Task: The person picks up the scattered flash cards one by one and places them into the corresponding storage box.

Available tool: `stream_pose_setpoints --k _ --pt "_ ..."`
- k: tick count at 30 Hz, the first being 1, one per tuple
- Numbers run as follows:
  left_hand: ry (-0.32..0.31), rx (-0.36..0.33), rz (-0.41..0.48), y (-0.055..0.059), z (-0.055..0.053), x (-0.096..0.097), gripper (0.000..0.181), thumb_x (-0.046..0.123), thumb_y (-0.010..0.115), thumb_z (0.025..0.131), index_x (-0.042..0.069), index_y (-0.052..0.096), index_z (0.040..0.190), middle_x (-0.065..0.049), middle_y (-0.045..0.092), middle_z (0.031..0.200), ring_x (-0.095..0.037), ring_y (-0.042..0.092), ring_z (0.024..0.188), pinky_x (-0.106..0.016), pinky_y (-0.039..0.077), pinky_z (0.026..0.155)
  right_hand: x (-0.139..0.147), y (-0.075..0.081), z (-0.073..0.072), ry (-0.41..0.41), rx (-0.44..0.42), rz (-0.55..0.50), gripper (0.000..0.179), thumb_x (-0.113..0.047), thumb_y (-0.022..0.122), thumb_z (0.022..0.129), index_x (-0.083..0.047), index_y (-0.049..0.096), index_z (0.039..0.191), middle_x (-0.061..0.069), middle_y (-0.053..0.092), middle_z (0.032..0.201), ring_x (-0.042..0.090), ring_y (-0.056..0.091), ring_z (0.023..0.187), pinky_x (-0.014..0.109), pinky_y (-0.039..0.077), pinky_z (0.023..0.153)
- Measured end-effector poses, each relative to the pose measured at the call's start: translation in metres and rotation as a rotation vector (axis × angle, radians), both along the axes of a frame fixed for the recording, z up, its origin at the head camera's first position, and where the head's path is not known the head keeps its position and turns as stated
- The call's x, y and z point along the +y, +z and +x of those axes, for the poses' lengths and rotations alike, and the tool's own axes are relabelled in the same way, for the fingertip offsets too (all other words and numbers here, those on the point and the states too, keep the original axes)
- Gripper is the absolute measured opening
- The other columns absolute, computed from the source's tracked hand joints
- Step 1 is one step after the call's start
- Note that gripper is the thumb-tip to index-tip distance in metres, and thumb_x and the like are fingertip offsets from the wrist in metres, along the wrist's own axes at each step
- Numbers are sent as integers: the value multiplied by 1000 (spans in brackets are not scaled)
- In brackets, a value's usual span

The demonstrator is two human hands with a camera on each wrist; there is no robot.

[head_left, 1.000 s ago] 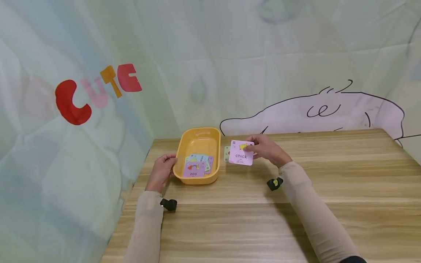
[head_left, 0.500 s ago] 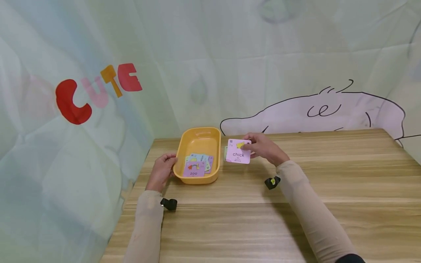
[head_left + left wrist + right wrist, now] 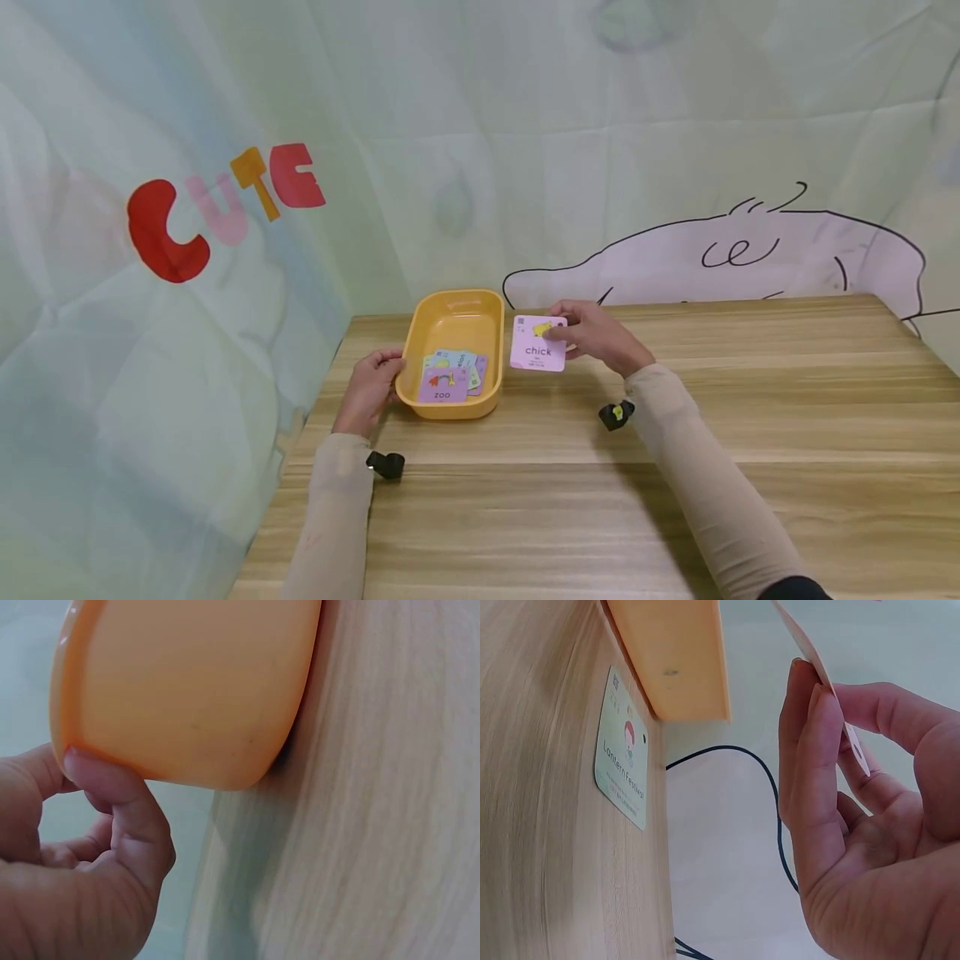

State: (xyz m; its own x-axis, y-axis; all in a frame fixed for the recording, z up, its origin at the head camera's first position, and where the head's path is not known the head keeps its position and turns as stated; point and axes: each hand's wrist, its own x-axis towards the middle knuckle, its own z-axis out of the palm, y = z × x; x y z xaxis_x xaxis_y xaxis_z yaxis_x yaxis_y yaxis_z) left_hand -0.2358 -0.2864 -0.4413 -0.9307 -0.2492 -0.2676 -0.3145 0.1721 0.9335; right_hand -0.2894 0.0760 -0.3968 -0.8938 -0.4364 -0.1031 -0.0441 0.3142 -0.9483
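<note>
My left hand [image 3: 366,393] pinches the left rim of a yellow plastic tray [image 3: 459,321] between thumb and fingers; the left wrist view shows the grip at the corner of the tray wall [image 3: 187,712]. Several word cards lie in its near half, a purple "zoo" card [image 3: 442,388] on top. To the right of the tray, my right hand [image 3: 603,337] pinches a pink "chick" card [image 3: 537,353], held above the table with its printed side up. A green "Lantern Festival" card [image 3: 622,750] lies on the tabletop in the right wrist view; the chick card hides it in the head view.
The wooden table [image 3: 525,500] ends at a printed cloth backdrop [image 3: 465,167] behind and to the left. Each sleeve carries a small black wrist camera, such as the right one [image 3: 616,414]. Dark outlines on the backdrop [image 3: 727,825] run beyond the table edge in the right wrist view.
My right hand has carried the chick card slightly left toward the tray, covering the green card in the head view. My left hand and the tray have stayed in place.
</note>
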Motion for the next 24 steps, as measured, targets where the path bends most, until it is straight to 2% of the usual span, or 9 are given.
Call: stream_pose_setpoints --k 18,24 --pt "-1 9 -13 -1 0 -1 35 28 54 106 10 57 136 -11 56 129 -19 57 92 -21 51 66 -21 2 0 0 -14 -1 22 -13 66 98 -7 63 119 15 65 119 28 67 99 38 60 80" --pt "2 7 -10 0 1 0 34 28 53 106 10 57 135 -11 57 129 -20 57 94 -21 51 67 -33 -3 -2 5 -24 -11 23 -14 67 98 -7 63 119 15 64 120 28 66 100 38 60 81"
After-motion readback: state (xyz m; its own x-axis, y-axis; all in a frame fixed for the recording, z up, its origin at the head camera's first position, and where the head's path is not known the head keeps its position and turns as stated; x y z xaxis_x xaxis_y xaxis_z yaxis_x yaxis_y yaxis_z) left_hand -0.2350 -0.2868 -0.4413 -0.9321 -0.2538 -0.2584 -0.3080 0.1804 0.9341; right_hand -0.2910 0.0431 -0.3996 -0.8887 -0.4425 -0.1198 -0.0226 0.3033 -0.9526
